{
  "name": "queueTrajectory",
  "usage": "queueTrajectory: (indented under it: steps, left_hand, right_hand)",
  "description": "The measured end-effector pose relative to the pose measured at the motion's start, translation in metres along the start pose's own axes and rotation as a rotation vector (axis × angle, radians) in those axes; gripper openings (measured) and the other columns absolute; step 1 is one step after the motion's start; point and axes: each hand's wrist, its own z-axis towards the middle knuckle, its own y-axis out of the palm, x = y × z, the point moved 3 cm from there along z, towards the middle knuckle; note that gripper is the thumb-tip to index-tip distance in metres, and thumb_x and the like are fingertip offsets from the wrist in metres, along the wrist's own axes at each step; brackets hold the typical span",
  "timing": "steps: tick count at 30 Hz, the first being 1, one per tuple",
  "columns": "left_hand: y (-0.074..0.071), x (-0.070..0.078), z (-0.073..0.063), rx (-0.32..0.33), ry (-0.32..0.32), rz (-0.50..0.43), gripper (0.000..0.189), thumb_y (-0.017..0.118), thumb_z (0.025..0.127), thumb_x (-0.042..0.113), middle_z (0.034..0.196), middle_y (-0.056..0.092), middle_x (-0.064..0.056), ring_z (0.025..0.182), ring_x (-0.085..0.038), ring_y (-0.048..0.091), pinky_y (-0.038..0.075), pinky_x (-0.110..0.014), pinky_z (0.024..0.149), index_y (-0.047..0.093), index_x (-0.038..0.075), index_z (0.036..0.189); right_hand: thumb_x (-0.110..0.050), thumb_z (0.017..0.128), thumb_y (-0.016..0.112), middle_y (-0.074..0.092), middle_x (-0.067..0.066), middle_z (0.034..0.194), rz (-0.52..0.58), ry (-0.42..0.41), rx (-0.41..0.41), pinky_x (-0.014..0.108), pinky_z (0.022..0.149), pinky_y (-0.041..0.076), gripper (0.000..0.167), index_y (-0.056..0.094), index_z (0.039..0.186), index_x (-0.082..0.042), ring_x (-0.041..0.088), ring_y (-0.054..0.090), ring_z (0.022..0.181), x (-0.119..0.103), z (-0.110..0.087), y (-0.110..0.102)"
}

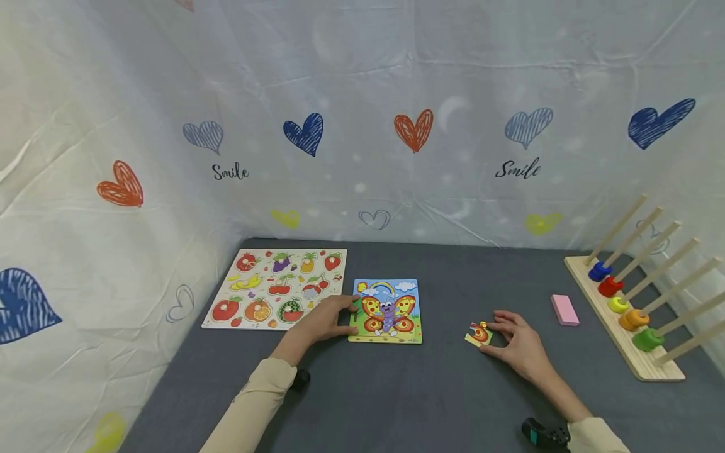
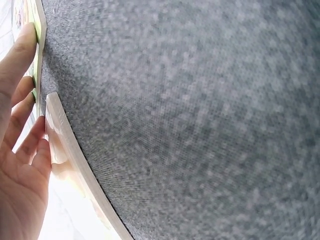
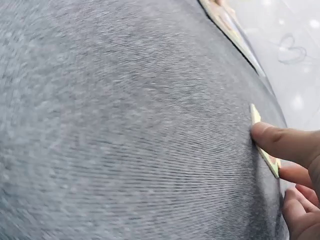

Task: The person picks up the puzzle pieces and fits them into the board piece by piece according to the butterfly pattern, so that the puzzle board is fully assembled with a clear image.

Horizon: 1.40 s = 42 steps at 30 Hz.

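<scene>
In the head view, a square butterfly puzzle (image 1: 387, 324) lies on the dark table. My left hand (image 1: 325, 324) is at its left side, thumb and fingers spread and touching the edge. The left wrist view shows the thumb (image 2: 22, 50) on the puzzle's rim, with the other fingers close to the fruit board's edge. Further right, my right hand (image 1: 521, 346) pinches a small puzzle piece (image 1: 480, 335) with a yellow, red and orange pattern. In the right wrist view, the thumb and a finger hold this piece (image 3: 265, 150) by its edges, tilted, close to the cloth.
A fruit peg board (image 1: 306, 299) lies at the back left, beside the butterfly puzzle. To the right are a pink block (image 1: 565, 310) and a wooden stand (image 1: 668, 371) with upright rods and coloured rings. A white curtain (image 1: 362, 75) with printed hearts hangs behind the table.
</scene>
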Motion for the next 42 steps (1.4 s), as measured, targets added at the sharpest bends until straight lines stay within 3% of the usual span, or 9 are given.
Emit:
queueTrajectory:
  steps: [4, 7, 10, 13, 16, 20, 26, 33, 42]
  left_hand:
    - [0.0, -0.001, 0.0, -0.005, -0.01, 0.004, 0.044, 0.077, 0.082, 0.03, 0.136, 0.055, -0.012, 0.125, -0.03, 0.05, 0.039, -0.043, 0.106, 0.065, 0.003, 0.115]
    - [0.0, -0.001, 0.0, -0.007, -0.013, 0.002, 0.045, 0.077, 0.082, 0.03, 0.136, 0.054, -0.011, 0.126, -0.029, 0.05, 0.039, -0.043, 0.106, 0.065, 0.003, 0.115]
    - [-0.001, 0.0, -0.001, -0.008, -0.01, -0.009, 0.044, 0.077, 0.082, 0.029, 0.137, 0.053, -0.012, 0.126, -0.03, 0.049, 0.039, -0.044, 0.106, 0.065, 0.002, 0.115]
    - [-0.001, -0.001, -0.001, -0.007, -0.01, -0.009, 0.044, 0.077, 0.082, 0.029, 0.138, 0.053, -0.012, 0.126, -0.031, 0.049, 0.038, -0.044, 0.106, 0.065, 0.002, 0.114]
    - [0.0, -0.003, -0.001, -0.007, -0.017, -0.003, 0.044, 0.077, 0.082, 0.03, 0.138, 0.052, -0.011, 0.127, -0.03, 0.048, 0.037, -0.043, 0.107, 0.065, 0.003, 0.115]
    - [0.0, -0.002, 0.0, -0.009, -0.012, 0.0, 0.044, 0.077, 0.082, 0.03, 0.138, 0.052, -0.012, 0.127, -0.03, 0.048, 0.038, -0.043, 0.107, 0.065, 0.003, 0.115]
    - [-0.001, 0.0, -0.001, -0.013, -0.011, 0.004, 0.044, 0.077, 0.082, 0.029, 0.138, 0.052, -0.012, 0.126, -0.03, 0.049, 0.038, -0.043, 0.106, 0.065, 0.003, 0.115]
    - [0.0, -0.001, 0.0, -0.017, -0.012, 0.0, 0.045, 0.077, 0.082, 0.03, 0.138, 0.053, -0.012, 0.126, -0.03, 0.049, 0.038, -0.044, 0.106, 0.065, 0.003, 0.116]
    - [0.0, 0.0, 0.0, -0.012, -0.001, -0.003, 0.046, 0.077, 0.082, 0.03, 0.137, 0.054, -0.012, 0.126, -0.03, 0.049, 0.038, -0.043, 0.106, 0.065, 0.002, 0.116]
  right_hand:
    - [-0.013, 0.062, 0.09, 0.059, 0.022, 0.115, -0.015, -0.003, 0.006, -0.005, 0.08, 0.034, 0.039, 0.074, 0.091, 0.006, 0.04, 0.056, 0.108, -0.001, 0.0, 0.0]
    - [-0.011, 0.064, 0.089, 0.061, 0.021, 0.113, -0.024, -0.015, -0.026, 0.013, 0.082, 0.05, 0.035, 0.073, 0.092, 0.005, 0.038, 0.058, 0.106, -0.001, 0.001, -0.002]
    - [-0.009, 0.07, 0.085, 0.065, 0.018, 0.106, 0.017, 0.012, -0.086, 0.029, 0.076, 0.056, 0.036, 0.069, 0.1, 0.004, 0.031, 0.065, 0.096, 0.002, 0.005, -0.005]
    - [-0.01, 0.077, 0.08, 0.068, 0.015, 0.101, 0.135, 0.066, -0.187, 0.024, 0.07, 0.057, 0.039, 0.065, 0.111, 0.003, 0.017, 0.068, 0.086, 0.007, 0.009, -0.009]
    - [-0.01, 0.081, 0.076, 0.067, 0.021, 0.105, 0.324, 0.098, -0.318, 0.022, 0.068, 0.056, 0.044, 0.061, 0.119, 0.008, 0.006, 0.067, 0.083, 0.013, 0.013, -0.008]
    - [-0.007, 0.084, 0.073, 0.063, 0.03, 0.113, 0.561, 0.151, -0.439, 0.024, 0.072, 0.057, 0.05, 0.054, 0.123, 0.017, 0.006, 0.067, 0.088, 0.016, 0.015, 0.0]
    - [-0.003, 0.084, 0.072, 0.066, 0.027, 0.108, 0.663, 0.178, -0.425, 0.024, 0.074, 0.057, 0.049, 0.052, 0.123, 0.02, 0.008, 0.069, 0.088, 0.009, 0.021, 0.017]
    - [0.002, 0.082, 0.072, 0.062, 0.033, 0.112, 0.723, 0.194, -0.402, 0.027, 0.076, 0.057, 0.049, 0.051, 0.122, 0.022, 0.008, 0.069, 0.087, -0.008, 0.034, 0.037]
    - [-0.001, 0.084, 0.07, 0.06, 0.032, 0.117, 0.724, 0.161, -0.463, 0.029, 0.076, 0.057, 0.046, 0.054, 0.124, 0.017, 0.015, 0.069, 0.089, -0.037, 0.047, 0.065]
